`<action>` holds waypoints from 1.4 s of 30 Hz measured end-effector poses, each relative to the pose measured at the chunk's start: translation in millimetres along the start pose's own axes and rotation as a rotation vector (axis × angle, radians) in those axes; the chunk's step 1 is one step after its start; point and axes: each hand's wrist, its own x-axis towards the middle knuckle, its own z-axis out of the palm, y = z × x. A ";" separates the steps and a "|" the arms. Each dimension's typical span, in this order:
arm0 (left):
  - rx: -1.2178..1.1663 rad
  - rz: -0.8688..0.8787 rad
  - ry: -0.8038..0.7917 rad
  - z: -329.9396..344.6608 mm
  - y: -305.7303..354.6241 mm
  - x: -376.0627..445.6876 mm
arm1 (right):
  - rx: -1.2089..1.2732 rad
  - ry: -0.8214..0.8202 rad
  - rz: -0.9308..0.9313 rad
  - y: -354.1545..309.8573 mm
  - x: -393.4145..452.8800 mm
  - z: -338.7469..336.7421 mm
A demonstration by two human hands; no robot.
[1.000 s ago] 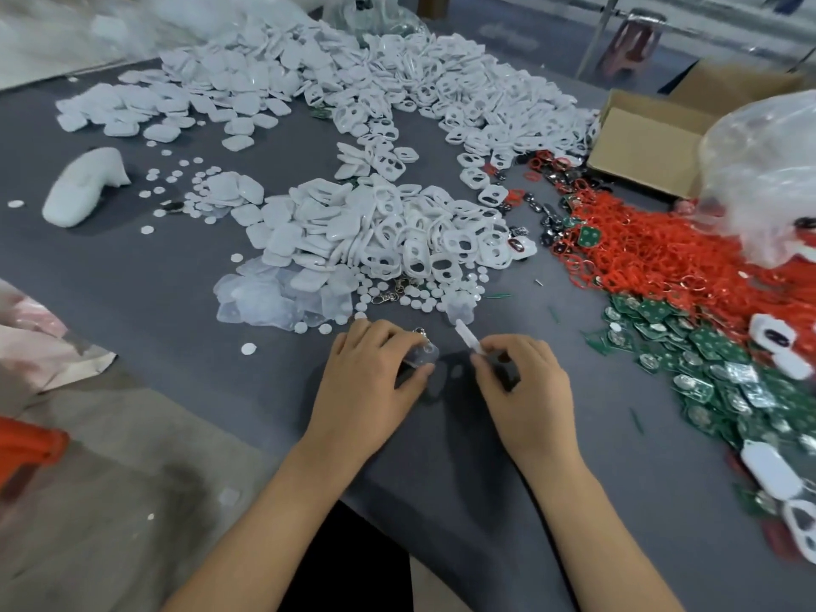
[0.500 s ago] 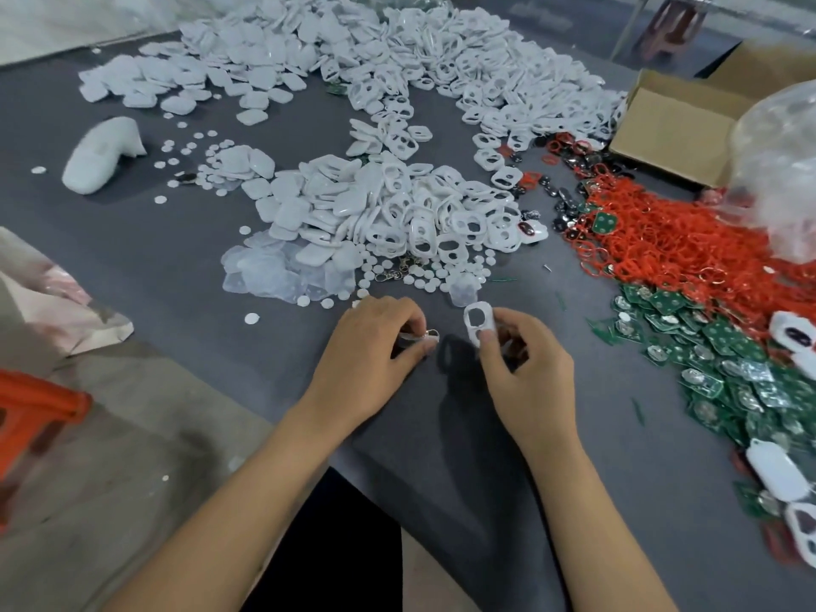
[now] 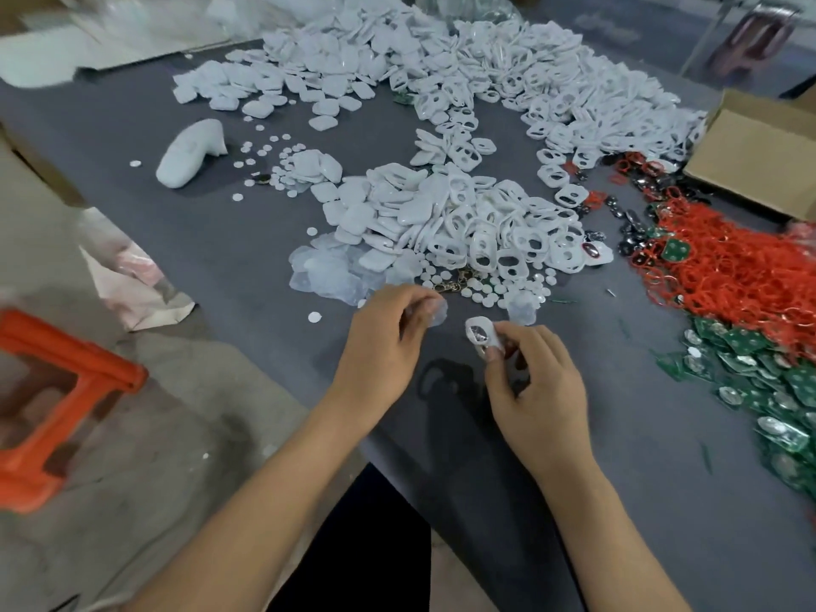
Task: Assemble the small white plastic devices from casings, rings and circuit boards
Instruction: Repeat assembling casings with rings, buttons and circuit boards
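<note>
- At your 9 o'clock, off the table edge, an orange plastic stool (image 3: 57,399) stands on the floor, with a crumpled pink-and-clear bag (image 3: 132,276) just past it toward 10 o'clock.
- At 11 o'clock a white moulded lump (image 3: 187,154) lies on the grey table (image 3: 618,457), with small white discs (image 3: 273,170) scattered beside it.
- Your left hand (image 3: 384,342) sits just left of centre, fingers curled, pinching a thin translucent clear piece (image 3: 437,312) between thumb and fingertips.
- At 12 o'clock, just beyond both hands, the near heap of white casings (image 3: 463,231) lies on the table; some are solid shells, others frames with holes. A bigger spread of the same parts (image 3: 441,68) runs along the far side.
- Your right hand (image 3: 534,390) is just right of centre, near the left one but not touching it. Its thumb and fingers pinch a white casing frame (image 3: 481,335), held up off the table and tilted, with something dark and shiny showing in its opening.
- At 2 o'clock, red rings (image 3: 728,267) form a thick tangle, and an open cardboard box (image 3: 759,156) sits behind them.
- At 3 o'clock, green circuit boards (image 3: 759,382) lie piled just below the rings.
</note>
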 end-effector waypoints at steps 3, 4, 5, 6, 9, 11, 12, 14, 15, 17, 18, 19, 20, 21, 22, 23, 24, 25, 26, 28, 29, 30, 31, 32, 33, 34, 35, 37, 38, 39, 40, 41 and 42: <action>0.063 -0.080 0.055 -16.2 -10.1 6.9 | 0.003 0.003 -0.081 -16.7 8.8 20.8; 0.138 -0.085 0.095 -21.5 -14.3 9.6 | 0.004 0.010 -0.112 -22.4 12.8 28.9; 0.224 -0.074 0.135 -25.8 -18.3 12.8 | 0.007 0.018 -0.141 -27.4 17.4 37.0; 0.302 -0.055 0.165 -29.4 -21.9 16.6 | 0.008 0.026 -0.166 -31.6 22.7 44.8; 0.479 -0.012 0.183 -33.2 -29.5 27.5 | 0.000 0.043 -0.186 -40.0 37.6 62.8; 0.541 0.000 0.150 -31.4 -32.7 33.7 | 0.015 0.039 -0.158 -41.2 43.1 68.0; 0.555 0.004 0.117 -30.4 -34.2 37.1 | 0.021 0.043 -0.141 -40.8 44.0 68.7; 0.561 -0.006 0.034 -28.8 -35.4 44.1 | 0.028 0.054 -0.121 -39.7 44.1 68.2; 0.557 -0.013 0.006 -28.1 -35.5 46.8 | 0.031 0.056 -0.116 -39.4 44.0 67.7; 0.564 -0.008 -0.001 -28.0 -34.2 48.9 | 0.039 0.046 -0.101 -39.5 44.6 66.8; 0.567 0.000 0.010 -28.4 -33.3 48.1 | 0.044 0.036 -0.087 -39.6 45.0 66.6; 0.562 0.008 0.027 -29.2 -32.1 46.6 | 0.051 0.024 -0.068 -39.9 45.4 66.3; 0.554 0.016 0.049 -30.1 -30.9 45.3 | 0.060 0.016 -0.048 -40.0 45.6 65.8; 0.542 0.024 0.069 -30.7 -30.0 44.1 | 0.069 0.012 -0.028 -40.0 45.8 65.2; 0.522 0.031 0.081 -31.1 -29.2 43.7 | 0.077 0.009 -0.010 -39.8 45.7 64.5; 0.502 0.033 0.084 -31.1 -28.5 43.7 | 0.085 0.007 0.007 -39.5 45.6 63.6; 0.491 0.034 0.085 -30.9 -28.1 43.7 | 0.092 0.005 0.021 -39.4 45.1 62.8; 0.492 0.038 0.089 -31.0 -27.8 43.5 | 0.101 0.008 0.033 -39.4 44.5 62.0; 0.503 0.048 0.095 -30.9 -27.7 43.2 | 0.110 0.013 0.043 -39.4 43.7 61.2; 0.521 0.088 0.084 -30.3 -28.9 42.2 | 0.127 0.022 0.063 -39.0 42.1 59.7; 0.512 0.114 0.054 -29.7 -30.3 42.3 | 0.134 0.024 0.070 -38.7 41.3 59.2; 0.490 0.139 0.011 -28.7 -31.2 42.7 | 0.140 0.024 0.075 -38.2 40.5 58.8; 0.464 0.160 -0.035 -27.5 -32.0 43.5 | 0.145 0.023 0.079 -37.6 39.9 58.1; 0.442 0.168 -0.077 -26.9 -32.8 45.0 | 0.149 0.019 0.082 -37.1 39.5 58.0; 0.427 0.163 -0.118 -26.3 -32.6 47.2 | 0.151 0.016 0.087 -36.8 39.4 57.1; 0.421 0.147 -0.152 -26.5 -32.5 49.2 | 0.154 0.012 0.092 -37.0 39.6 57.1; 0.422 0.134 -0.174 -26.8 -32.2 50.5 | 0.158 0.006 0.097 -37.3 40.1 57.5; 0.431 0.132 -0.181 -26.4 -29.8 50.6 | 0.158 -0.010 0.104 -36.9 40.3 57.1; 0.442 0.134 -0.175 -26.3 -28.6 50.3 | 0.155 -0.019 0.106 -36.5 40.2 57.2; 0.456 0.137 -0.167 -26.4 -27.7 49.6 | 0.156 -0.025 0.109 -35.9 40.1 57.2; 0.470 0.141 -0.158 -26.3 -27.1 48.7 | 0.159 -0.027 0.116 -35.3 40.0 57.2; 0.479 0.145 -0.148 -26.2 -26.6 47.5 | 0.164 -0.026 0.125 -34.9 40.1 57.3; 0.481 0.148 -0.137 -26.4 -26.2 46.7 | 0.167 -0.023 0.133 -34.7 40.3 57.4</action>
